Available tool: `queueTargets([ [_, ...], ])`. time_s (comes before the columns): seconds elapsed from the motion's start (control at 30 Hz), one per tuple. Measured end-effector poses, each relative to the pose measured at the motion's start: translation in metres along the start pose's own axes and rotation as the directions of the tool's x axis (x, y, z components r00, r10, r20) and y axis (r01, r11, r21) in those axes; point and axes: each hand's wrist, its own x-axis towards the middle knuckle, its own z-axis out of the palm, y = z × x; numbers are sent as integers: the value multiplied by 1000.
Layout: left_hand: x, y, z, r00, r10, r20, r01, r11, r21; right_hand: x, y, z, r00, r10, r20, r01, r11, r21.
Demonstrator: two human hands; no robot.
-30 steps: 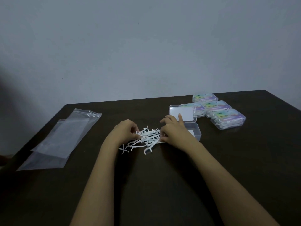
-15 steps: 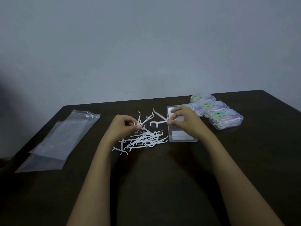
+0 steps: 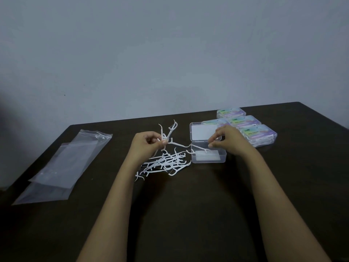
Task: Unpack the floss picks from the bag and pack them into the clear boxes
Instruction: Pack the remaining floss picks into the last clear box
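A loose heap of white floss picks lies on the dark table between my hands. My left hand pinches a small bunch of floss picks that stick up above the heap. My right hand pinches one floss pick by its end and holds it over the open clear box. The box's lid lies flat behind it. A white card shows on the box's floor.
Several closed, filled clear boxes with coloured labels stand at the back right. Two empty clear plastic bags lie overlapping at the left, near the table's left edge. A grey wall rises behind the table.
Both hands lifted picks out of the heap. My right hand then carried its pick down and right, over the open box. My left hand stayed raised with its bunch.
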Motion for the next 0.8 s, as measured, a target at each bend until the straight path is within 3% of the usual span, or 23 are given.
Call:
queueTargets([
  [0.27, 5, 16, 34, 993, 85, 81, -88, 996, 30, 0, 3, -5, 988, 52, -146, -40, 996, 85],
  [0.5, 18, 25, 78, 983, 87, 163, -124, 963, 237, 1, 8, -7, 974, 107, -198, -84, 989, 124],
  [0.67, 28, 28, 86, 963, 50, 264, -184, 839, 512, 2, 14, -11, 975, 151, -162, -132, 984, 118],
  [0.8, 28, 32, 83, 944, 27, 328, -207, 823, 529, 3, 13, -10, 979, 149, -136, -138, 986, 90],
])
